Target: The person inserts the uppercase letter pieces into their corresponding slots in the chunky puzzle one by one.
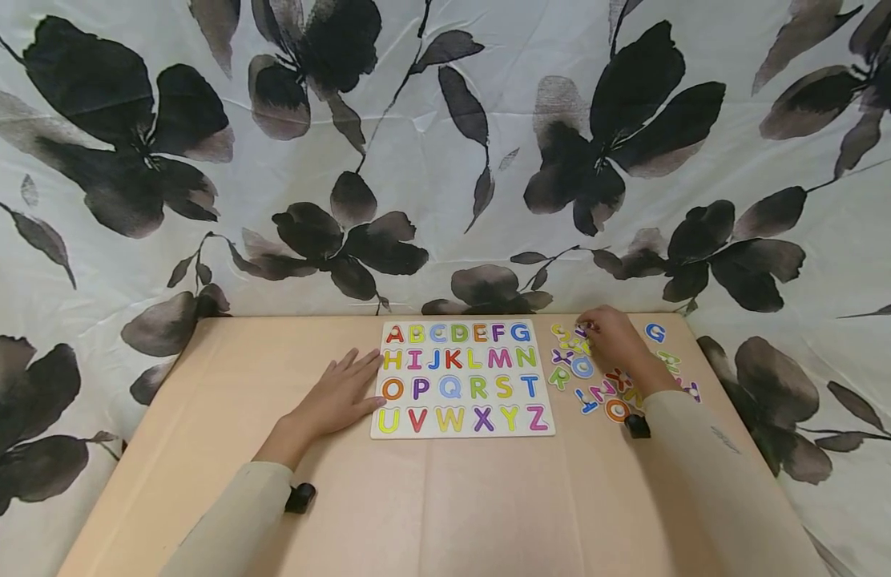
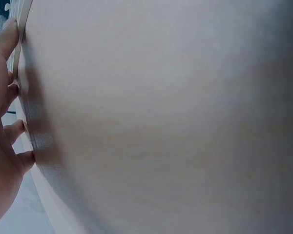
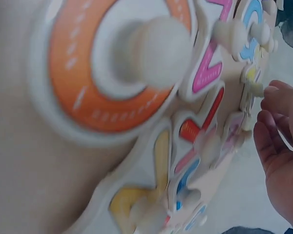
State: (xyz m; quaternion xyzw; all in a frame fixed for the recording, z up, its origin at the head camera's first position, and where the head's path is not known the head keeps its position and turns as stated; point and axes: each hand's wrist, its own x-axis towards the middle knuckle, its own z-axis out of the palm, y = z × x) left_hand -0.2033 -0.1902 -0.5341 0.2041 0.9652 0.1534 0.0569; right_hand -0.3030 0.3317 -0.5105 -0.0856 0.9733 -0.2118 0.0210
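A white alphabet puzzle board (image 1: 402,435) lies on the table, with coloured letters A to Z in rows. My left hand (image 1: 339,394) rests flat at its left edge, fingers spread and fingertips on the rim. To the board's right is a loose group of knobbed letter pieces, among them an orange O piece (image 1: 617,411) and a blue O-shaped piece (image 1: 582,367). My right hand (image 1: 622,344) reaches over the far end of this group. Its thumb and fingers pinch a small purple letter piece (image 1: 581,329), mostly hidden by the fingertips.
A blue G piece (image 1: 655,332) lies apart near the table's back right corner. Several pieces lie under and beside the right forearm. The tan table (image 1: 445,513) meets a floral cloth (image 1: 481,240) along its back edge.
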